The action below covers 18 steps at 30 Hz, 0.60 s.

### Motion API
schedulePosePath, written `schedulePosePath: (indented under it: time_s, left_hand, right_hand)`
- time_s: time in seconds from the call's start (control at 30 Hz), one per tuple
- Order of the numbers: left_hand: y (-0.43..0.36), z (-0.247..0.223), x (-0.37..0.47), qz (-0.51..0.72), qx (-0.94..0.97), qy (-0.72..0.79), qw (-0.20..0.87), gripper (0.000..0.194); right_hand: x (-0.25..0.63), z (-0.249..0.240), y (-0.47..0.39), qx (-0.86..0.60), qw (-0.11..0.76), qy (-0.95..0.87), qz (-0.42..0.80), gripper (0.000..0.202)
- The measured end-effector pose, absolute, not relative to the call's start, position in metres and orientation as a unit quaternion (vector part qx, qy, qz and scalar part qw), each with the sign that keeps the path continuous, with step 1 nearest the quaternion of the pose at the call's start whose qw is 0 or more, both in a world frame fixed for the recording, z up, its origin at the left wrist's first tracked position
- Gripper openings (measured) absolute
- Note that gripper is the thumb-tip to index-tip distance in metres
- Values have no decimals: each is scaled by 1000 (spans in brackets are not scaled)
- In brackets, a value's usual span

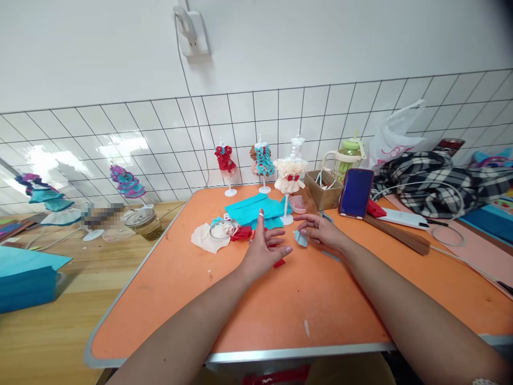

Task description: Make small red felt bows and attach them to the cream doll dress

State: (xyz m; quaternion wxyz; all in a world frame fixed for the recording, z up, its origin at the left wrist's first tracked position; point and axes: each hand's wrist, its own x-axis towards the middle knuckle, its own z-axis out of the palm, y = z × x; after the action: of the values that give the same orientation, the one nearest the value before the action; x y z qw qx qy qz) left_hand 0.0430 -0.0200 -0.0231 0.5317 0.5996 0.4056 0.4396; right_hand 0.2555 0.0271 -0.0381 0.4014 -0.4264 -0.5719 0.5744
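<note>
My right hand (323, 232) pinches a small light-blue piece of crepe paper (300, 239) just above the orange table. Facing it, my left hand (264, 248) is open, thumb raised and fingers spread, with nothing in it. Behind my hands stands a white mini dress form (297, 148) wearing a cream ruffled paper skirt (289, 175) with red bows. Turquoise crepe paper sheets (250, 210) lie flat beyond my left hand. Near them are red paper (242, 233), a clear round dish (222, 230) and a cream paper scrap (206, 239). A red scrap (279, 263) lies beside my left fingers.
Two dress forms, one in red (225, 159) and one in turquoise (263, 160), stand by the wall. A cardboard box (324, 191), an upright phone (356, 192) and a brown paper strip (401, 235) are at right. A lidded jar (143, 223) is on the wooden table.
</note>
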Motion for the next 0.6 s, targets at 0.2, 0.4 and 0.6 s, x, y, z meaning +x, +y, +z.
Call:
schedulePosePath:
  time_s: [0.2, 0.4, 0.6]
  left_hand:
    - [-17, -31, 59, 407, 621, 482, 465, 116]
    - [-13, -36, 66, 445, 638, 471, 416, 93]
    - [-11, -37, 56, 467, 638, 462, 403, 88]
  right_hand:
    - [253, -38, 25, -406, 356, -593, 597, 33]
    - [253, -36, 22, -393, 326, -610, 606, 39]
    - [261, -44, 31, -494, 364, -691, 383, 33]
